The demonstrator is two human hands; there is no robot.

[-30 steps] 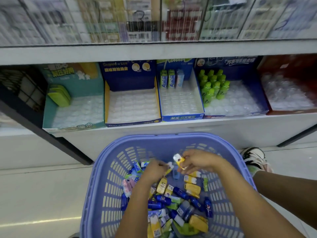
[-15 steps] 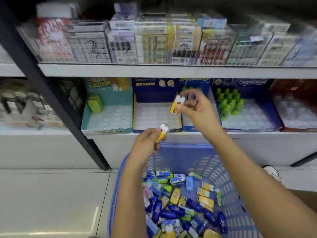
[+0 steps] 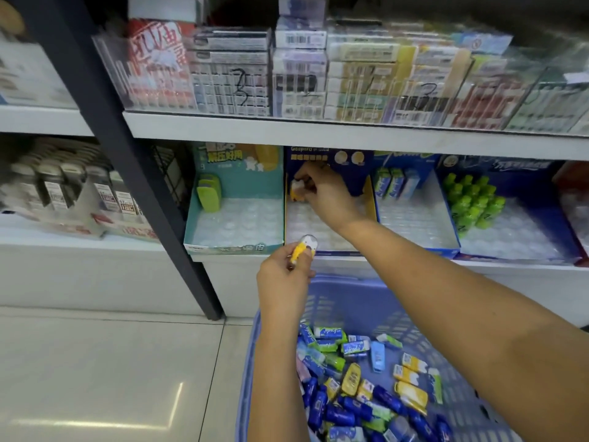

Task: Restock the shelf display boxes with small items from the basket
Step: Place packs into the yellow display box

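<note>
A lavender plastic basket (image 3: 350, 301) sits on the floor below the shelf, full of several small blue, yellow and green packs. My right hand (image 3: 325, 194) reaches into the back left corner of the dark blue and yellow display box (image 3: 369, 199), gripping a small yellow and white pack (image 3: 297, 190). My left hand (image 3: 282, 283) hovers over the basket's far rim, just below the shelf edge, pinching another yellow and white pack (image 3: 302, 248). The box's clear tray is otherwise bare.
A teal box (image 3: 236, 224) with green packs stands to the left, a blue box (image 3: 414, 215) and a box of green bottles (image 3: 475, 202) to the right. A dark upright post (image 3: 127, 161) slants past the shelf's left end. Stacked cartons fill the shelf above.
My right hand has moved from in front of the shelf into the back of the dark blue box with its pack. The left hand rose slightly with its pack. The view closed in.
</note>
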